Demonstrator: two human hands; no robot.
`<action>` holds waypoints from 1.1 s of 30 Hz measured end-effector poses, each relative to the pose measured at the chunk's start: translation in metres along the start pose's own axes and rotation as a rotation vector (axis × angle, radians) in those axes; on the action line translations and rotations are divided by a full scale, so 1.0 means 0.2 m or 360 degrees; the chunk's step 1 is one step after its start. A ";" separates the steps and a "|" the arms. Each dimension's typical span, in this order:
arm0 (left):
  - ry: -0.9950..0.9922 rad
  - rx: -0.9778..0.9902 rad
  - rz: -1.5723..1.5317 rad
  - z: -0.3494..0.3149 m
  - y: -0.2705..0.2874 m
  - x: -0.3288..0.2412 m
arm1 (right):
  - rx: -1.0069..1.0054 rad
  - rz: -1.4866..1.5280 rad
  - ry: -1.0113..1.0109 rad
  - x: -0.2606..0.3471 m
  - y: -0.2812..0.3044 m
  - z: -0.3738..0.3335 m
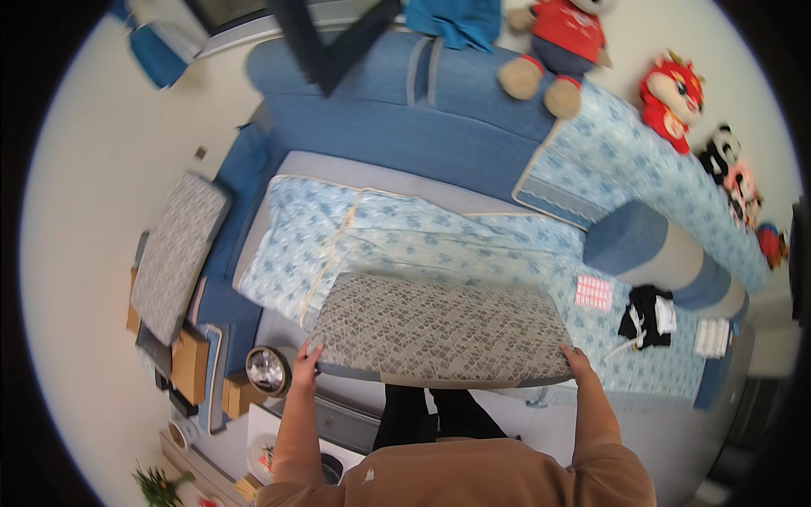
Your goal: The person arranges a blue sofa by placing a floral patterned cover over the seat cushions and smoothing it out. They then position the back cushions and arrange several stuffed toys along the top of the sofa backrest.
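Clearly both hands are on the grey patterned cushion (439,329), which fills the lower middle of the frame, held flat above the near edge of the sofa seat (422,241). The left hand (306,355) clasps the cushion's lower left corner, fingers curled up over the edge. The right hand (579,359) grips the lower right corner the same way. Both sleeves come up from the bottom edge.

The cushion looks like a wide, flat seat pad: thick, padded and probably light for its bulk. It keeps its slab shape between the two hands with hardly any sag, so I judge it fairly firm, likely foam inside. Its woven cover seems matte and easy to grip, and nothing about it looks breakable. Being broad, it is best held where it is now, at two opposite ends, thumbs below and fingers on top; a one-handed hold at the middle would likely let it tip.

A second cushion (177,253) of the same pattern lies at the left of the frame. Beyond the held one, a blue flowered cover (405,228) is spread over the seat, and soft toys (557,42) sit along the top right.
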State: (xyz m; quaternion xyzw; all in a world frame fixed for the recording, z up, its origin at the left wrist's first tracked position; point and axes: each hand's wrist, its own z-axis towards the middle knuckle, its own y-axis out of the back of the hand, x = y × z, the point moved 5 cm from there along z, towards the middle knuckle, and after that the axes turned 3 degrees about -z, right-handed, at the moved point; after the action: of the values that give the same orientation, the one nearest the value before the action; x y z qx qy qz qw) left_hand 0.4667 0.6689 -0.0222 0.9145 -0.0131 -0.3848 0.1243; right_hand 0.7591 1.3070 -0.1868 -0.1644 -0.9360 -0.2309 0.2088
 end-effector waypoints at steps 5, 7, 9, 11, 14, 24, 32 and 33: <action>-0.0212 -0.0221 -0.0361 -0.27 0.26 -0.01 | 0.0293 -0.0035 0.0051 0.31 -0.11 -0.13; -0.0317 -0.0232 -0.0400 -0.30 0.35 0.01 | 0.0359 -0.0078 0.0109 0.35 -0.14 -0.15; -0.0376 -0.0241 -0.0435 -0.33 0.40 0.00 | 0.0391 -0.0139 0.0212 0.32 -0.18 -0.07; -0.0387 -0.0236 -0.0486 -0.39 0.38 -0.07 | 0.0299 -0.0091 0.0206 0.34 -0.15 -0.15; -0.0401 -0.0175 -0.0412 -0.43 0.35 -0.20 | 0.0139 -0.0101 0.0245 0.19 -0.12 -0.12; -0.0517 0.0527 0.0194 0.11 -0.10 -0.47 | -0.0528 0.0707 -0.0067 -0.56 -0.04 -0.93; -0.0446 0.1133 0.0290 0.47 -0.50 -0.53 | -0.1293 0.1091 -0.0228 -0.94 -0.48 -1.67; -0.0423 0.1220 0.0270 0.58 -0.62 -0.47 | -0.1397 0.1112 -0.0234 -0.99 -0.54 -1.65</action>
State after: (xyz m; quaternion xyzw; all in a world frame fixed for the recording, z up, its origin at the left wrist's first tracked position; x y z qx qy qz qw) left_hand 0.3100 0.7739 -0.0646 0.8326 -0.2466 -0.4551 -0.1968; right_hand 0.9891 1.0098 -0.0519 -0.5516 -0.6542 -0.5036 0.1191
